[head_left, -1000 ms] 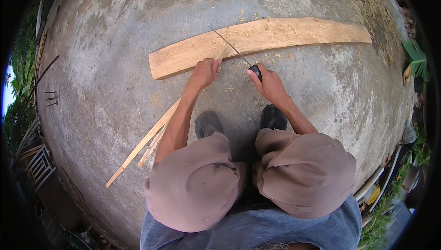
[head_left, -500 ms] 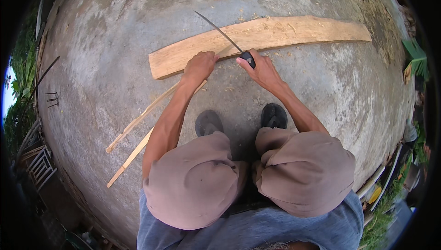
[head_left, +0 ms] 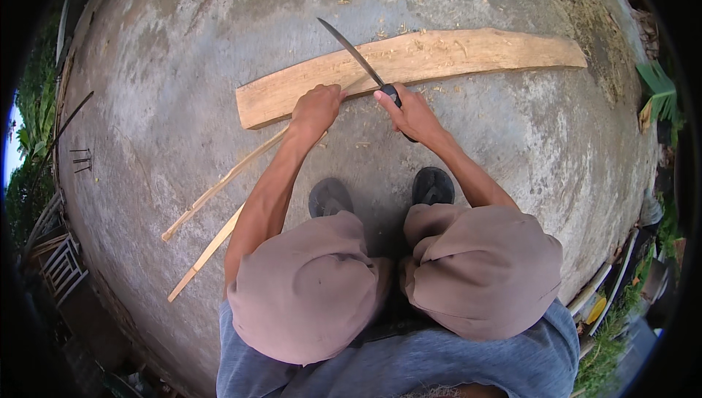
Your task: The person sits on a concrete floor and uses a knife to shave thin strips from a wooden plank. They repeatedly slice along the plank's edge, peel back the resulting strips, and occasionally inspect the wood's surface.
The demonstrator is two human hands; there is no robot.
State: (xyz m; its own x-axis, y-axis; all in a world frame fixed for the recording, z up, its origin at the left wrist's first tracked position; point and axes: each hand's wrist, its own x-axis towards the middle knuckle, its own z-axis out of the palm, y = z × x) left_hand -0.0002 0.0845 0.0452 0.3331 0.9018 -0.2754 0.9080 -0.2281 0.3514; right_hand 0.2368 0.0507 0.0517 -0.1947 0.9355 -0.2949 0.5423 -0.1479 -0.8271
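My left hand (head_left: 316,111) is closed round a thin wooden strip (head_left: 219,184), whose long end trails back toward the lower left. Its short far end pokes out past my fingers over the near edge of a pale wooden plank (head_left: 482,53). My right hand (head_left: 414,114) grips the black handle of a long knife (head_left: 352,50). The dark blade slants up and to the left across the plank, close by the strip's far end; whether the two touch, I cannot tell. A second wooden strip (head_left: 205,263) lies on the ground beside my left forearm, which hides part of it.
Wood shavings (head_left: 420,46) are scattered on the plank and on the concrete floor (head_left: 526,142). My feet in dark sandals (head_left: 433,186) stand just behind the plank, between my bent knees. Green leaves (head_left: 658,87) edge the floor at the right, and a white metal frame (head_left: 62,266) stands at the far left.
My right hand has turned the knife slightly, so more of the blade's flat and the handle's lower end show. The held strip's trailing end has shifted slightly left.
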